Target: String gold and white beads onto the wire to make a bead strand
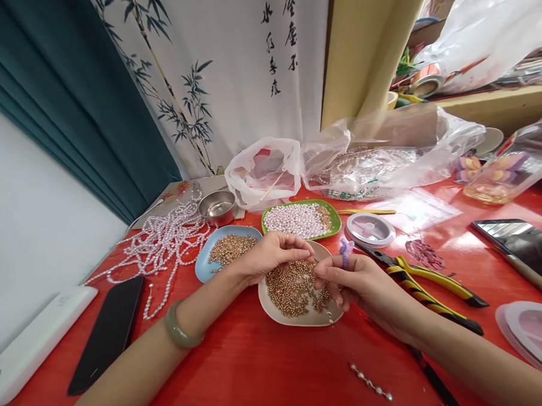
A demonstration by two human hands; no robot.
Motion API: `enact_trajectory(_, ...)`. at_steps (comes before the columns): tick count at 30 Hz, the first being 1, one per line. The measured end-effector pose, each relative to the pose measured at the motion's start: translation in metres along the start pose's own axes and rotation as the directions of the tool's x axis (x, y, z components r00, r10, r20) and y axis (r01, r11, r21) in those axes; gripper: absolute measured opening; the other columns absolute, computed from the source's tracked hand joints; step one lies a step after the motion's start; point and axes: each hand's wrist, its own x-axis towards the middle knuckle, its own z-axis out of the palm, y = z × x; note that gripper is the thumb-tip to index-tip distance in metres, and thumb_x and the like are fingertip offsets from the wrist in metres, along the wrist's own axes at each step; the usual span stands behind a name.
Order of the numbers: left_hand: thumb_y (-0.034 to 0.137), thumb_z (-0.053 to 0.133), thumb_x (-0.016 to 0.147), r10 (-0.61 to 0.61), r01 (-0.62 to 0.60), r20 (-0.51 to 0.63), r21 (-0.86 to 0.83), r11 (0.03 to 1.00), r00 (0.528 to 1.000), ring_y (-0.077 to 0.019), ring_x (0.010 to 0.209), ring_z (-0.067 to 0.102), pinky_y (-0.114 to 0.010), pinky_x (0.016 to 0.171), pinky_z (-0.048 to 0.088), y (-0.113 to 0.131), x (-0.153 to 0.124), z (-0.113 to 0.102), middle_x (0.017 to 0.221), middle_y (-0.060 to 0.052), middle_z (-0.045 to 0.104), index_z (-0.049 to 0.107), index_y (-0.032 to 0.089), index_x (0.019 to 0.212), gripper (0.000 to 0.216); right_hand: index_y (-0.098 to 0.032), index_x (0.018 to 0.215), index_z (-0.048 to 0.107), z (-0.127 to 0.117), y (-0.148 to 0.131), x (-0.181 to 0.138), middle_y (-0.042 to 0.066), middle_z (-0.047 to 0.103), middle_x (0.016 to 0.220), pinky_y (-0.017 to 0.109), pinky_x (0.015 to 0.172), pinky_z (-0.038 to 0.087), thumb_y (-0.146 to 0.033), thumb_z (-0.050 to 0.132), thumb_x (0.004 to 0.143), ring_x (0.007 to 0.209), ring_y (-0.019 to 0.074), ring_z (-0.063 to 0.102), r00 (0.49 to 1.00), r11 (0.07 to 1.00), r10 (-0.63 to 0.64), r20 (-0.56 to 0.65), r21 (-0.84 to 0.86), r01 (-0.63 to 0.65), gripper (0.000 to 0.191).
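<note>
Both my hands are over a beige plate (276, 313) of small gold beads (293, 289). My left hand (280, 253) has its thumb and fingertips pinched together at the plate's far side; what they hold is too small to name. Close beside it, my right hand (350, 277) pinches thumb against forefinger, and I cannot make out what is in it. A purple ring-like band sits on a right finger. Small pale beads (330, 317) hang below the right fingers at the plate's rim. Behind lie a blue plate (204, 260) of gold beads and a green tray (337, 221) of pearl-white and gold beads.
Strings of white beads (165, 240) and a black phone (108, 336) lie left. A metal bowl (217, 208) and plastic bags (377, 162) stand behind. Right are yellow-black pliers (431, 286), a spool (371, 230) and another phone (524, 252). A short bead strand (371, 383) lies in front.
</note>
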Motion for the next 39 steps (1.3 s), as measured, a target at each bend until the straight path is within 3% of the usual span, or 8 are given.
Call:
enact_trajectory(6,0.02,0.065,0.065,0.02,-0.019,0.01,-0.02,1.0,1.0,-0.0065,0.058,0.051,-0.021,0.057,0.036,-0.001,0.0,0.002,0.066,0.0,0.061,0.064,0.014,0.072,0.009,-0.014,0.057,0.061,0.001,-0.002,0.0,0.0,0.056,0.049,0.014,0.034,0.037,-0.027,0.065,0.067,0.036,0.0035,0.044,1.0,1.0,0.016,-0.005,0.003,-0.016,0.016)
enact_trajectory(11,0.022,0.067,0.062,0.005,-0.005,-0.024,-0.01,1.0,1.0,-0.0041,0.05,0.044,-0.02,0.048,0.029,-0.002,0.0,0.003,0.063,0.0,0.059,0.064,0.014,0.071,0.012,-0.013,0.059,0.061,0.002,-0.002,-0.001,0.001,0.059,0.056,0.012,0.035,0.038,-0.027,0.065,0.067,0.037,0.0027,0.045,1.0,1.0,-0.002,0.002,0.029,0.002,0.017)
enact_trajectory(20,0.021,0.068,0.062,0.012,-0.012,-0.015,-0.032,0.999,1.0,-0.0041,0.051,0.045,-0.019,0.047,0.028,-0.002,0.0,0.001,0.065,-0.001,0.06,0.064,0.013,0.071,0.013,-0.014,0.061,0.061,0.002,-0.002,0.0,0.001,0.059,0.057,0.012,0.036,0.04,-0.027,0.066,0.067,0.038,0.0027,0.046,1.0,0.998,0.006,-0.004,0.065,-0.006,0.016)
enact_trajectory(27,0.018,0.067,0.063,0.074,-0.074,0.007,-0.01,0.997,0.997,-0.0073,0.061,0.054,-0.021,0.062,0.04,0.0,0.0,0.003,0.066,0.0,0.062,0.065,0.014,0.069,0.007,-0.013,0.059,0.059,0.0,-0.001,0.0,0.001,0.059,0.056,0.012,0.036,0.04,-0.029,0.066,0.067,0.037,0.0025,0.046,1.0,0.999,0.009,0.014,0.035,-0.01,0.019)
enact_trajectory(34,0.016,0.066,0.064,0.093,-0.093,0.003,0.099,0.991,0.996,-0.0101,0.071,0.059,-0.024,0.069,0.043,0.01,-0.004,0.001,0.075,-0.002,0.066,0.065,0.016,0.088,0.023,-0.013,0.063,0.062,0.001,0.001,0.001,-0.003,0.052,0.043,0.012,0.036,0.037,-0.035,0.063,0.071,0.036,0.0033,0.044,1.0,0.999,-0.006,0.004,-0.039,0.006,0.023)
enact_trajectory(39,0.019,0.067,0.063,0.101,-0.094,-0.035,0.168,0.981,0.994,-0.0125,0.074,0.059,-0.026,0.071,0.042,0.015,-0.005,-0.002,0.076,-0.003,0.066,0.065,0.015,0.083,0.02,-0.014,0.062,0.062,0.001,0.001,0.001,-0.002,0.054,0.047,0.013,0.035,0.037,-0.034,0.064,0.07,0.036,0.0036,0.045,1.0,0.999,-0.013,-0.01,-0.03,0.012,0.021)
